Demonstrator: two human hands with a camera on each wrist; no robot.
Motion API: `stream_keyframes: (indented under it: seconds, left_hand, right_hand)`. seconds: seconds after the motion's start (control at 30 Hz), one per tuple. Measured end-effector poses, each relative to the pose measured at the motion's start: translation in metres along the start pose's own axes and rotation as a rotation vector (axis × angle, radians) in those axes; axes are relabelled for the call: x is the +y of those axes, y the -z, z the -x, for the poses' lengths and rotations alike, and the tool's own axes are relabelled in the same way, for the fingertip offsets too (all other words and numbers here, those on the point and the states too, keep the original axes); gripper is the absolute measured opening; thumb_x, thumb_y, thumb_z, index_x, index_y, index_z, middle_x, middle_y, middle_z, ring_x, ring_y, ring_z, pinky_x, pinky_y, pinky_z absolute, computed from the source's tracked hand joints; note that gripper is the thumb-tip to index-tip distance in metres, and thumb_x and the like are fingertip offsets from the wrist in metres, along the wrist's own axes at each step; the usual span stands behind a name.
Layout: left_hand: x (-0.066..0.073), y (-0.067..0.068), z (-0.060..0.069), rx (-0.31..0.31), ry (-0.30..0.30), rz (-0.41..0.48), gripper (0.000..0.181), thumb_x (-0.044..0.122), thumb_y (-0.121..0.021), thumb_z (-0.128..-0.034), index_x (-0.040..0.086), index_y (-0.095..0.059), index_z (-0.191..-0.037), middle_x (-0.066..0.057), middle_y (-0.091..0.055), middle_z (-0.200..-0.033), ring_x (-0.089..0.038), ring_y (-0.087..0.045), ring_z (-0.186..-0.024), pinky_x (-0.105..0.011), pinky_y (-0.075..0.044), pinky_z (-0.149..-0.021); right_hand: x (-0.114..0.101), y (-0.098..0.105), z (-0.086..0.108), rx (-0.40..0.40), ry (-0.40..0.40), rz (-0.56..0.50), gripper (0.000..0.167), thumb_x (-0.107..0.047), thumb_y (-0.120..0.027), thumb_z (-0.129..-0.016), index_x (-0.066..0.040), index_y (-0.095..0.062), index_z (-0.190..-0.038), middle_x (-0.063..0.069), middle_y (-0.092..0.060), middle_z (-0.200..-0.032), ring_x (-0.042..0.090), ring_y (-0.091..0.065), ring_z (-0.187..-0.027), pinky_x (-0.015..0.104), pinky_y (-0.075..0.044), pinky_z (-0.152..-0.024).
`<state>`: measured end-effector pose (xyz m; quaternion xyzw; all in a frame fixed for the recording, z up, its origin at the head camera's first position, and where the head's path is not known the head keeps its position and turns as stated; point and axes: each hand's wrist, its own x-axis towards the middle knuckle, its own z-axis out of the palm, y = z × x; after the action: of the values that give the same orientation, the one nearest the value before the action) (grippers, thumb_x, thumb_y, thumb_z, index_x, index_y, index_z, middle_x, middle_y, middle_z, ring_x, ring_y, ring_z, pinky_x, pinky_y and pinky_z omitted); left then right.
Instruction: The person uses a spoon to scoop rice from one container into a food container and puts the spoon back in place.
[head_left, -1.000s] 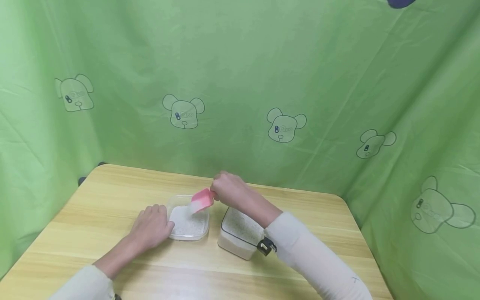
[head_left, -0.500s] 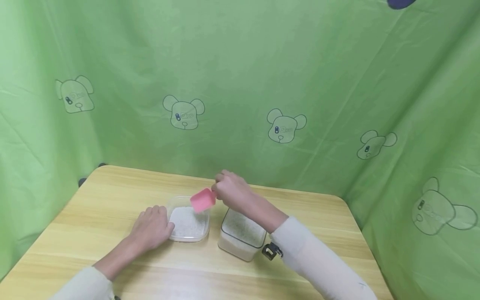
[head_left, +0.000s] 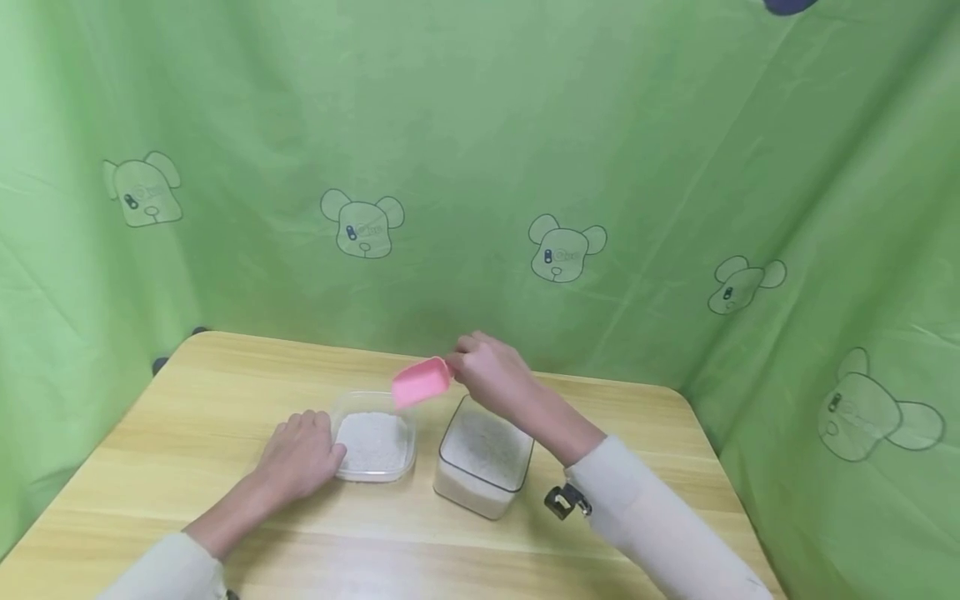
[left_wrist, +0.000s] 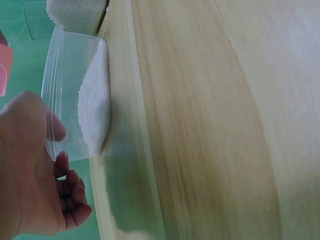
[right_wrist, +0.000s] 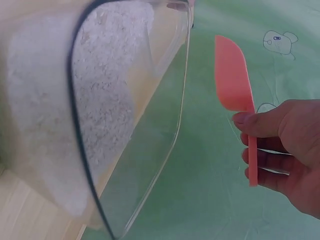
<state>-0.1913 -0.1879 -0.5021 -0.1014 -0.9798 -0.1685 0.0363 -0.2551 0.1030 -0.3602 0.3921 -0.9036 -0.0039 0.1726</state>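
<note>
My right hand [head_left: 495, 372] grips a pink scoop [head_left: 422, 382] by its handle, above and behind the gap between two containers. In the right wrist view the scoop [right_wrist: 234, 75] shows side-on, thumb and fingers around its handle [right_wrist: 253, 160]. My left hand [head_left: 302, 454] holds the near left side of a clear plastic container [left_wrist: 70, 45], thumb over the rim and fingers curled outside. White rice [head_left: 372, 442] covers that container's bottom, heaped in the left wrist view. Right of it stands a larger clear box [head_left: 472, 493] with a dark rim, filled with rice [right_wrist: 107, 75].
Both containers stand on a light wooden table [head_left: 315, 542]. A green curtain [head_left: 465, 125] with bear heads printed on it hangs behind and at both sides. A black clip-like device [head_left: 566, 500] sits at the right sleeve.
Rice slid off the tilted scoop into the left container. The right hand then lifted the scoop up and to the right, away from that container. The left hand stayed at the container's side.
</note>
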Motion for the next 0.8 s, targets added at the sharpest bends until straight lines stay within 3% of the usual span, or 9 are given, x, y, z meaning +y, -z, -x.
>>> stream_keyframes:
  seconds: [0.23, 0.5, 0.8]
  left_hand:
    - [-0.001, -0.001, 0.0, -0.004, 0.004, 0.004, 0.026, 0.027, -0.059, -0.0934, 0.005, -0.05, -0.084, -0.006, -0.047, -0.076, -0.023, -0.042, -0.071, -0.033, -0.034, -0.065]
    - [-0.002, -0.005, 0.0, -0.001, 0.007, 0.02, 0.026, 0.028, -0.059, -0.0928, 0.006, -0.05, -0.082, -0.006, -0.047, -0.075, -0.023, -0.042, -0.07, -0.034, -0.033, -0.064]
    - [0.001, 0.001, 0.0, 0.0, 0.001, 0.015, 0.025, 0.027, -0.059, -0.093, 0.005, -0.051, -0.082, -0.006, -0.048, -0.075, -0.023, -0.043, -0.07, -0.034, -0.034, -0.064]
  right_hand:
    - [0.009, 0.004, 0.014, 0.037, -0.031, -0.021, 0.014, -0.012, -0.079, -0.088, -0.013, -0.081, -0.103, 0.006, -0.077, -0.096, 0.02, -0.069, -0.088, 0.028, -0.06, -0.076]
    - [0.023, 0.008, 0.034, 0.002, -0.076, -0.019, 0.016, -0.012, -0.08, -0.088, -0.014, -0.081, -0.104, 0.006, -0.077, -0.096, 0.021, -0.068, -0.089, 0.03, -0.06, -0.075]
    - [0.03, 0.016, 0.052, 0.015, -0.082, -0.01, 0.011, -0.012, -0.081, -0.087, -0.013, -0.081, -0.098, 0.005, -0.075, -0.092, 0.02, -0.066, -0.086, 0.03, -0.059, -0.072]
